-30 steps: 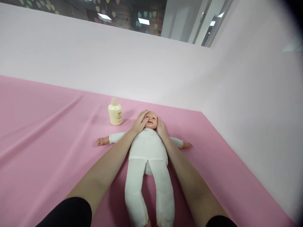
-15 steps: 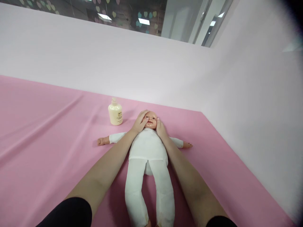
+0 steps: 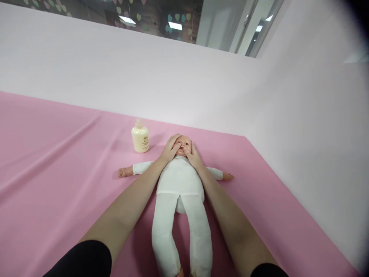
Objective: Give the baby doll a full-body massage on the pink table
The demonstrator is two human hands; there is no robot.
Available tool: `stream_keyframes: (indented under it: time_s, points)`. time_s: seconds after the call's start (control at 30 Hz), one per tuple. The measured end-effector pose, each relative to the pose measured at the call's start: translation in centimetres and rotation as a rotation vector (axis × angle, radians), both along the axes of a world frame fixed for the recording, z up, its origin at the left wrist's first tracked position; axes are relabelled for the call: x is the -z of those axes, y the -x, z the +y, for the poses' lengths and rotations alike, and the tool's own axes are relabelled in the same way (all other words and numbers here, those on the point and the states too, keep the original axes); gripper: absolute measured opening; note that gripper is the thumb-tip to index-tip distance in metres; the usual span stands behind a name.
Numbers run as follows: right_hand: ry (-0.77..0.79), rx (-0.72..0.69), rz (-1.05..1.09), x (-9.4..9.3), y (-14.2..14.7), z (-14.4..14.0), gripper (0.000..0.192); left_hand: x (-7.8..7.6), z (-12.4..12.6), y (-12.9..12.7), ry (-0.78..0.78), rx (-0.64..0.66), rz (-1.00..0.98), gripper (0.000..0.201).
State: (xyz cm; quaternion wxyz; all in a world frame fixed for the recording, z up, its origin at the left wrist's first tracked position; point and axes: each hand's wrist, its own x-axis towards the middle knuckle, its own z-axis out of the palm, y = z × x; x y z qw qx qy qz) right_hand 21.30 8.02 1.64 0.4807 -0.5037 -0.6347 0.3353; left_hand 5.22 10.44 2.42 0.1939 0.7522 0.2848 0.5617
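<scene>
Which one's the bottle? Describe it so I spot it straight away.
Start at the pink sheet and find the doll lying on its back. The bottle stands upright just past the doll's head, on the left hand side: small, cream, untouched.

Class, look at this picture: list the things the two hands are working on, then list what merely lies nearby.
In hand:
doll, lying face up
left hand, on the doll's face
right hand, on the doll's face

Lying about:
cream bottle, upright, untouched
pink sheet under everything

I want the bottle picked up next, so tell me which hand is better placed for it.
Probably the left hand: the bottle stands on its side of the doll, while the right hand would have to cross over.
</scene>
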Motion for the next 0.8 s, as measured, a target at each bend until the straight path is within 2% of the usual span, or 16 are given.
stream_keyframes:
  time_s: [0.37, 0.57, 0.8]
  points:
    - [-0.026, -0.026, -0.018, -0.3, -0.01, -0.32, 0.082, 0.13, 0.37, -0.23, -0.001, -0.01, -0.024, 0.048]
    - [0.006, -0.027, -0.031, 0.12, -0.22, 0.07, 0.083, 0.4, 0.6, -0.15, -0.035, -0.028, 0.014, 0.051]
    - [-0.008, -0.04, -0.009, 0.57, -0.26, 0.37, 0.076, 0.29, 0.42, -0.16, -0.047, -0.035, 0.007, 0.046]
